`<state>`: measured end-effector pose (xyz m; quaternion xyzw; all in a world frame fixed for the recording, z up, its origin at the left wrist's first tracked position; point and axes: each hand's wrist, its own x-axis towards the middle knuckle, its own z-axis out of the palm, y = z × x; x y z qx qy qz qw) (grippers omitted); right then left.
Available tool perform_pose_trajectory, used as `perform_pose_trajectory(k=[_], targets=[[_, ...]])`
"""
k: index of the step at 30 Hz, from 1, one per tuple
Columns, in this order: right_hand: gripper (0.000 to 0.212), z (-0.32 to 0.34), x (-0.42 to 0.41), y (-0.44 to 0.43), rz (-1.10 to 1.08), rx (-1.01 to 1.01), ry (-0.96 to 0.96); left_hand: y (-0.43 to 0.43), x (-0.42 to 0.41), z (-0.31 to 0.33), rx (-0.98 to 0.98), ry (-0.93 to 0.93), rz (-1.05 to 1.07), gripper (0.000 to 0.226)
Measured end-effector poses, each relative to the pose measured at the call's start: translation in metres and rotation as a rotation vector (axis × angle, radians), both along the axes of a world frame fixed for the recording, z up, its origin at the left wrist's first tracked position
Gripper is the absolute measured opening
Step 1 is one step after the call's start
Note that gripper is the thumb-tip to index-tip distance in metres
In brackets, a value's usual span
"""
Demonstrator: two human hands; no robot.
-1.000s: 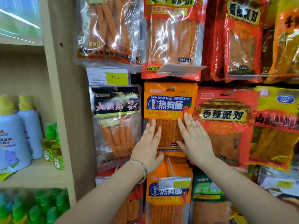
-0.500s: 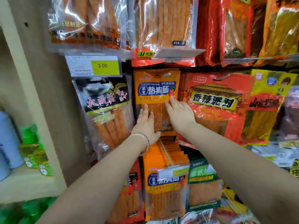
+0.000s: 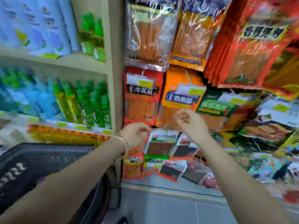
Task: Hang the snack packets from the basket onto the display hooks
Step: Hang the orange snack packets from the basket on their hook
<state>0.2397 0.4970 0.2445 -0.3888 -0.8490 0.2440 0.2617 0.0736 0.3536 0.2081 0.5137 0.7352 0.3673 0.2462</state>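
Glossy, crinkled snack packets (image 3: 181,101) hang behind left hand (image 3: 135,135) and right hand (image 3: 192,123), both loosely curled, empty.

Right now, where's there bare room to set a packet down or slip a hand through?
The grey floor below the lowest packets is bare, and so is the beige upright beside them. Elsewhere is crowded: snack packets overlap edge to edge behind your left hand and right hand, and green bottles pack the shelves.

Packets (image 3: 181,101) hang edge to edge (price tags (image 3: 191,91) jut out in front); open room lies above the floor (image 3: 161,207).
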Motion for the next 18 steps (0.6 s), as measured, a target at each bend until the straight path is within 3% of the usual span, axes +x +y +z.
perform_pose_trajectory(k=[7,13,18], targets=[[0.018,-0.159,-0.002,-0.150,0.207,-0.411,-0.390,-0.194,-0.024,-0.146,-0.415,-0.285,0.362,0.025],[0.032,-0.220,-0.073,-0.262,0.314,-0.656,-0.543,-0.314,-0.079,-0.201,-0.495,-0.491,0.692,0.013],[0.026,-0.247,-0.168,-0.327,0.403,-0.797,-0.548,-0.369,-0.149,-0.228,-0.524,-0.624,0.759,0.023]])
